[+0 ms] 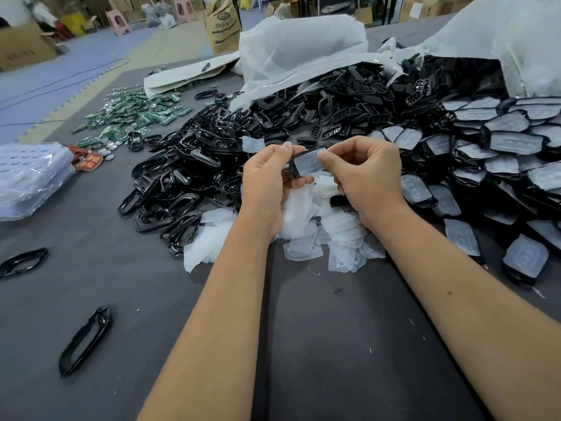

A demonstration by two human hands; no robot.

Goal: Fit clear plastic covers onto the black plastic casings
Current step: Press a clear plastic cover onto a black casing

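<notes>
Your left hand (268, 174) gripped the oblong black plastic casing (294, 169) steady; right hand's (361, 170) fingertips pinched the translucent clear plastic cover (308, 161) to seat it.

brown paper sack (222, 24) | printed label, too blurred to read

You have two hands in view, your left hand (267, 177) and right hand (368, 174), with one black casing (294, 169) and one clear cover (308, 162) between them. Two black frames (86, 340) lie alone at your left. The heaped black casings (188, 165), loose covers (306, 226), covered casings (498, 147) and green circuit boards (133, 113) are too many to count.
</notes>
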